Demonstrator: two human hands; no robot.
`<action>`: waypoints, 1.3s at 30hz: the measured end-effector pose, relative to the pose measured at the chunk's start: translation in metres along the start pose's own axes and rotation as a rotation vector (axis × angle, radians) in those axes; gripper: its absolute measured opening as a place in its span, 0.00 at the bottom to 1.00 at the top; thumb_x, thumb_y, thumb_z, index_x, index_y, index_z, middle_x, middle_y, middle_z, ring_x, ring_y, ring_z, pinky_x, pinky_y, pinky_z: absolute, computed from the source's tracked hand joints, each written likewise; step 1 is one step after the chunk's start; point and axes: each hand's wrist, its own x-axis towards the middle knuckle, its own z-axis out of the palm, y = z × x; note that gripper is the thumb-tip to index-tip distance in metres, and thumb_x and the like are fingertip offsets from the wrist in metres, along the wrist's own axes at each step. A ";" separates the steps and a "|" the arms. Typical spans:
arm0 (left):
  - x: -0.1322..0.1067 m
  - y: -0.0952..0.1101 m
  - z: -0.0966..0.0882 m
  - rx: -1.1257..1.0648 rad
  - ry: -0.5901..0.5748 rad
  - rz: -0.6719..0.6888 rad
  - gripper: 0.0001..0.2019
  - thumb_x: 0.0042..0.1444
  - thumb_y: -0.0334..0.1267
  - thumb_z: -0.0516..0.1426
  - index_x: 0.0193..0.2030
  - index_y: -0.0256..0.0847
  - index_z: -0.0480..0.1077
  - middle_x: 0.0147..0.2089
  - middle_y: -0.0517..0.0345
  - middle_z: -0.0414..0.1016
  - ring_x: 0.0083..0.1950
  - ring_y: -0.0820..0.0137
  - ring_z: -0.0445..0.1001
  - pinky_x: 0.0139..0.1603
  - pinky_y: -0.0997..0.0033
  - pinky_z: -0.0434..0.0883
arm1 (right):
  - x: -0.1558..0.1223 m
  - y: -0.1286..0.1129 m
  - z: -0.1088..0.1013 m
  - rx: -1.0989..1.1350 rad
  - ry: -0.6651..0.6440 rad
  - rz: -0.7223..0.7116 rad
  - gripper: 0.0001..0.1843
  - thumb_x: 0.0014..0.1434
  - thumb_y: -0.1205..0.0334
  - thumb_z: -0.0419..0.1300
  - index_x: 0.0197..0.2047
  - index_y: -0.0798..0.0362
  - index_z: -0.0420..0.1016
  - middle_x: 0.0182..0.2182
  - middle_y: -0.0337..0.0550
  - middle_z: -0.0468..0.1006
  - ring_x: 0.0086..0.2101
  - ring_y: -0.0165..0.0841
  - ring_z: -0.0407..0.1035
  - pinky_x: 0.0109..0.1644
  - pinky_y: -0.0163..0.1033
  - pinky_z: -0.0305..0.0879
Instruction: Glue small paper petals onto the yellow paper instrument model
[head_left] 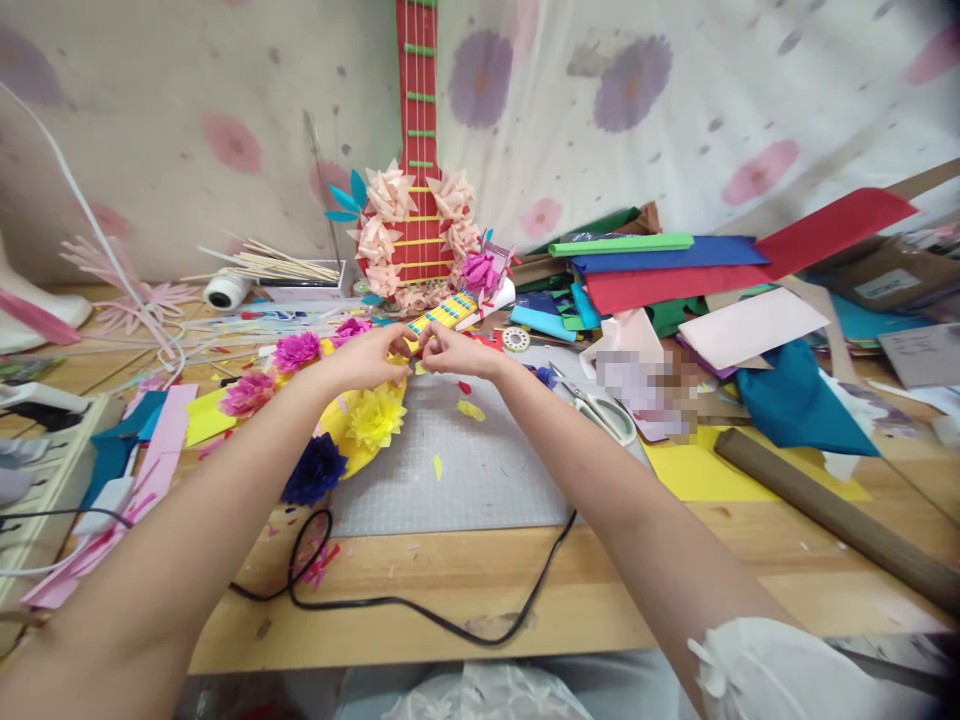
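Observation:
Both arms reach forward over a grey cutting mat (480, 470). My left hand (371, 358) and my right hand (450, 352) meet fingertip to fingertip, each pinched on a small yellow paper piece (415, 347) between them. Just below my left hand lies a yellow paper guitar shape (339, 420) carrying a yellow paper flower (375, 417), a dark blue flower (315, 470) and pink flowers (296, 350). Behind the hands a yellow strip with blue bars (444, 313) lies tilted.
A red paper guitar with peach flowers (416, 220) leans on the back curtain. Scissors (600, 408) lie right of the mat, beside stacked coloured paper sheets (675, 270), a brown roll (832, 515) and a tape roll (516, 339). A black cable (390, 600) loops along the front edge.

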 end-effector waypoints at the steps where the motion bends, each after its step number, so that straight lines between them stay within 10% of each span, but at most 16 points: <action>1: -0.001 0.001 0.000 -0.038 0.004 -0.030 0.20 0.40 0.34 0.59 0.43 0.44 0.66 0.38 0.57 0.74 0.30 0.68 0.74 0.23 0.72 0.68 | 0.001 -0.003 0.000 -0.007 -0.015 0.010 0.14 0.44 0.74 0.53 0.34 0.51 0.54 0.17 0.27 0.63 0.20 0.23 0.58 0.23 0.28 0.51; 30: -0.002 -0.015 -0.004 -0.209 0.029 0.076 0.14 0.40 0.29 0.54 0.36 0.44 0.66 0.32 0.60 0.73 0.32 0.69 0.75 0.25 0.73 0.70 | 0.037 -0.007 0.001 -0.143 -0.226 0.030 0.15 0.47 0.75 0.55 0.34 0.50 0.54 0.19 0.29 0.66 0.19 0.24 0.61 0.20 0.28 0.55; 39: -0.008 -0.016 -0.016 -0.257 0.280 0.079 0.17 0.40 0.28 0.55 0.40 0.41 0.65 0.31 0.61 0.71 0.33 0.72 0.72 0.35 0.70 0.71 | 0.010 0.006 0.008 0.183 -0.043 -0.001 0.10 0.53 0.70 0.49 0.39 0.51 0.55 0.28 0.35 0.72 0.29 0.26 0.69 0.31 0.31 0.67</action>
